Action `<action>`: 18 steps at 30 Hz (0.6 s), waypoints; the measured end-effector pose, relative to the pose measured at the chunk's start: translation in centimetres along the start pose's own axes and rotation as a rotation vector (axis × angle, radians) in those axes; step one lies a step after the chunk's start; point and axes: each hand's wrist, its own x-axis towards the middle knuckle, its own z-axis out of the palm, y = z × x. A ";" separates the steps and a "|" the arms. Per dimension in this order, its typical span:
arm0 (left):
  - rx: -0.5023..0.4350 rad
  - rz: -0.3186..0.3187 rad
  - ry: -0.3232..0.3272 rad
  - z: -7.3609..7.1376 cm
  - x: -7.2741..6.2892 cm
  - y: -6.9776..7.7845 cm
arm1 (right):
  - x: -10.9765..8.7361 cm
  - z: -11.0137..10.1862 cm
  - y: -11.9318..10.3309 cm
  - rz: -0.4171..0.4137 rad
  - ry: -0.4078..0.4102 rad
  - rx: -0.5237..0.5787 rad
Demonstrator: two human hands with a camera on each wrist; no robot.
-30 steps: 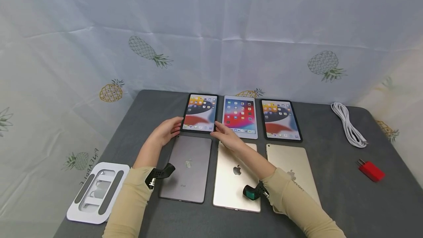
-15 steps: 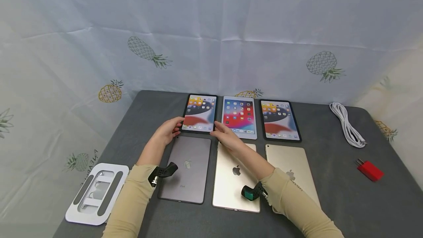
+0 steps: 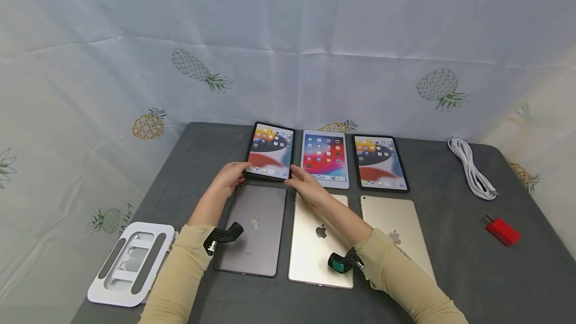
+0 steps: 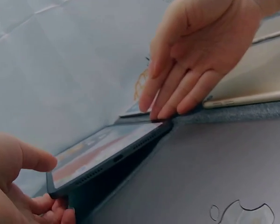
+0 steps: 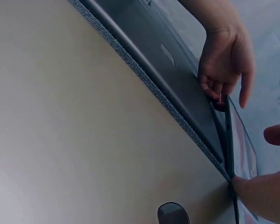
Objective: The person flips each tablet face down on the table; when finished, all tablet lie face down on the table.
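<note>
My left hand (image 3: 228,178) pinches the near left corner of a black-framed tablet (image 3: 271,150), thumb over the screen and fingertips beneath. In the left wrist view this tablet (image 4: 102,151) stands tilted, its near left corner raised and a dark gap under its edge. My right hand (image 3: 308,186) touches the right edge near the lower corner with straight fingers, its thumb held apart in the right wrist view. Just below lies a grey tablet (image 3: 256,244), back up. Under the right forearm is a gold tablet (image 3: 310,259), also back up.
A white-framed tablet (image 3: 325,159) and another black-framed tablet (image 3: 380,163) lie lit to the right. A second gold tablet (image 3: 390,214) is partly under the right sleeve. A white stand (image 3: 98,284) sits at left; a white cable (image 3: 472,169) and red charger plug (image 3: 503,231) at right.
The black-framed tablet has tipped up from lying flat, its left side raised and its outline slightly turned. The left thumb has come over the screen's corner; the right hand has barely moved.
</note>
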 end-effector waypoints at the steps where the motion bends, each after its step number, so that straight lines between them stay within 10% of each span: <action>1: 0.006 0.017 0.002 0.1 0.0 -0.1 | 0.0 0.0 0.0 -0.003 -0.004 -0.001; 18: -0.172 0.239 0.150 0.0 -0.9 -0.7 | 0.2 0.8 -0.2 0.008 0.008 0.015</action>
